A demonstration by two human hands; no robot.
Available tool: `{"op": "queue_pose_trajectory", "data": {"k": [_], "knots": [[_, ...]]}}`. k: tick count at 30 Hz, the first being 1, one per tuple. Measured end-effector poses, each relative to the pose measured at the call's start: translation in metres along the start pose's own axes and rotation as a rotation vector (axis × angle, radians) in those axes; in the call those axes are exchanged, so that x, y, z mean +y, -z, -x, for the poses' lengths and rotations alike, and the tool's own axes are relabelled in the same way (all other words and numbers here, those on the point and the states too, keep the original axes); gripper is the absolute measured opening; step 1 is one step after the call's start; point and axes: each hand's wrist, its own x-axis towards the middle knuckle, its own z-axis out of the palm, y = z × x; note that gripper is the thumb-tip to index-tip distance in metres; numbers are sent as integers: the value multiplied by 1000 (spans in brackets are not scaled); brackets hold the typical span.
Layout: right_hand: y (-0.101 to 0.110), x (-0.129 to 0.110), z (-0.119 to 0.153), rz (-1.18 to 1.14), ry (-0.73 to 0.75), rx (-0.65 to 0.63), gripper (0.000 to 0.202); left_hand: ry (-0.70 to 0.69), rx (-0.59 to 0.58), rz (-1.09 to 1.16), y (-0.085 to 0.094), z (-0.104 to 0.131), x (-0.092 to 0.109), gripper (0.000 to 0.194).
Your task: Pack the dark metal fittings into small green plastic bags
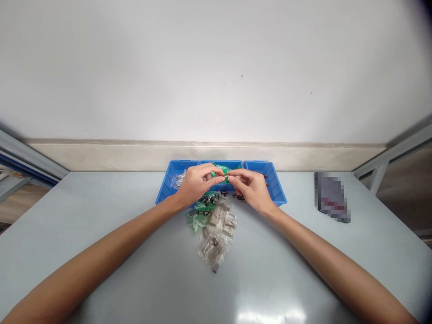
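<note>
My left hand (pixel 199 181) and my right hand (pixel 253 186) meet fingertip to fingertip over the middle blue bin. Both are closed in a pinch on a small metal piece (pixel 227 176), too small to tell its exact kind. Green plastic packets (pixel 221 168) lie in the middle bin (pixel 232 163) behind the fingers. Just in front of the hands is a pile of clear plastic packets (pixel 221 220) with metal parts inside. Green packets (pixel 199 220) and loose dark screw-like parts (pixel 216 196) lie at its upper left and top.
The left blue bin (pixel 165 186) holds clear packets (pixel 178 179); the right blue bin (pixel 276 191) holds several dark metal parts, partly hidden by my hand. A blurred-out dark item (pixel 332 198) lies on the grey table (pixel 135 270) at right. A pale wall (pixel 216 90) stands behind.
</note>
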Motion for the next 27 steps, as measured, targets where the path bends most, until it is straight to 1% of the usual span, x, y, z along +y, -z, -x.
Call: {"op": "queue_pose_trajectory", "data": {"k": [5,17,27], "knots": [[0,0,0,-2,-4,7,26,19,-22,-8,0,0,0,14],[-1,2,-1,-1,7,28,25,-46,-7,-35,-1,1,-3,15],[0,-1,0,27,2,28,28,-27,-14,-45,0,0,-2,17]]}}
